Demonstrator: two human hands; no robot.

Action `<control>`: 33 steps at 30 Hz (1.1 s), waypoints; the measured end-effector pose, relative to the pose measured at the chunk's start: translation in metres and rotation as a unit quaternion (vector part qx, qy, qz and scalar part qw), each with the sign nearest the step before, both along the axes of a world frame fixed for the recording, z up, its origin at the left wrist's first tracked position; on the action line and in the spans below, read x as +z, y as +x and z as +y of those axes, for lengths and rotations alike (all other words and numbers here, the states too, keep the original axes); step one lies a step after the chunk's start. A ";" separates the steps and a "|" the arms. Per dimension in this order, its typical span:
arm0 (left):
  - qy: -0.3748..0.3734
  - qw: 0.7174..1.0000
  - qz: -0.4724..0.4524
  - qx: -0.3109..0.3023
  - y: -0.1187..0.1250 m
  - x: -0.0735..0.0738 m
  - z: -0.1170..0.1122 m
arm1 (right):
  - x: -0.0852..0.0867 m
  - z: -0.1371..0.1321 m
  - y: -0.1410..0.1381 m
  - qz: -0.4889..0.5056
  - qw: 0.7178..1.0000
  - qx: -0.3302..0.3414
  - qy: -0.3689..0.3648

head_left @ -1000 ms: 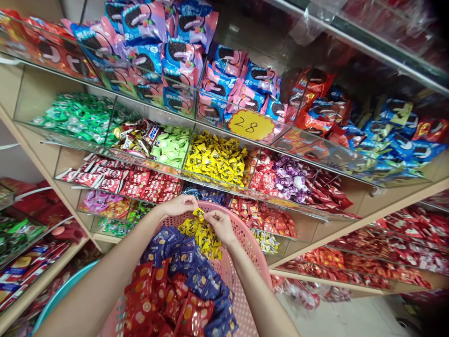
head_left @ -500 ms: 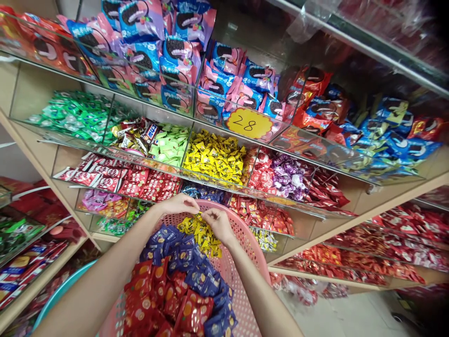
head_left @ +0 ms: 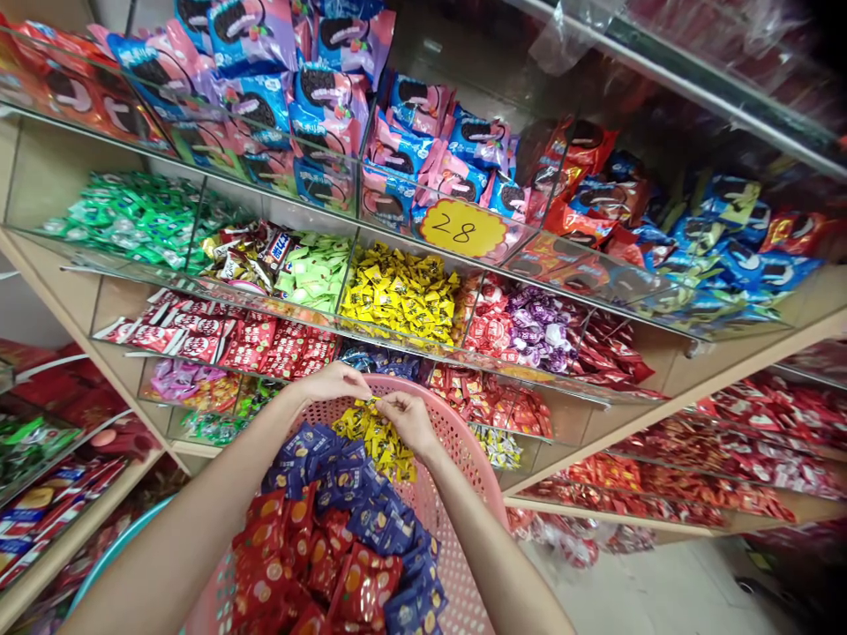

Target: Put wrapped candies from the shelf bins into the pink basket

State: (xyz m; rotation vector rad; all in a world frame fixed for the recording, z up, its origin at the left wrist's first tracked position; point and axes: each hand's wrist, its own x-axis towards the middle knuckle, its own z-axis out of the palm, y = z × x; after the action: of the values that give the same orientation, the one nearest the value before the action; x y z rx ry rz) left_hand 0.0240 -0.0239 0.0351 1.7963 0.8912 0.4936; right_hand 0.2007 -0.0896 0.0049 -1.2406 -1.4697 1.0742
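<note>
- Writing that reads plainly is scarce: a yellow scalloped paper tag (head_left: 463,227), fixed to the clear front edge of the upper shelf, bears a handwritten "28".
- Print on the wrappers is too small to read. The glossy blue-and-pink foil packs (head_left: 331,97) on the top shelf picture black sandwich biscuits with white filling.
- The left hand (head_left: 331,384) and right hand (head_left: 410,419) meet over the far rim of a round pink perforated plastic basket (head_left: 463,441). Both forearms run up from the bottom edge, with the wrists bent downward.
- Both hands are nearly closed, their fingertips pinching opposite ends of one small yellow crinkly-wrapped sweet (head_left: 371,403).
- That sweet hangs just above a heap of matching yellow sweets (head_left: 384,445) at the basket's far side.
- Nearer in the basket lie square dark-blue foil packets (head_left: 350,485), then red foil packets with orange discs (head_left: 297,556) at its near edge.
- Beyond the far rim, a clear-walled shelf compartment holds bright yellow wrapped candies (head_left: 401,295).
</note>
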 end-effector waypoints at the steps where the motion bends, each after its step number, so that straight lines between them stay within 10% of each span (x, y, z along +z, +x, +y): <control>1: -0.006 1.000 0.001 -0.003 0.000 0.001 -0.001 | 0.001 0.000 0.002 0.005 1.000 -0.006 -0.007; 14: -0.028 0.999 0.014 -0.014 0.001 0.008 -0.003 | -0.005 -0.036 0.071 -0.020 0.990 -0.100 -0.093; 33: -0.030 0.999 0.028 -0.011 0.002 0.007 -0.003 | -0.033 -0.055 0.067 -0.088 0.950 0.028 -0.298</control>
State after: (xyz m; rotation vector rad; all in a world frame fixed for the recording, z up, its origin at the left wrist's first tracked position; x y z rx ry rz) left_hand 0.0258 -0.0272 0.0423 1.7714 0.9144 0.3995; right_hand 0.2676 -0.1444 -0.0280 -1.7562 -1.3583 1.5499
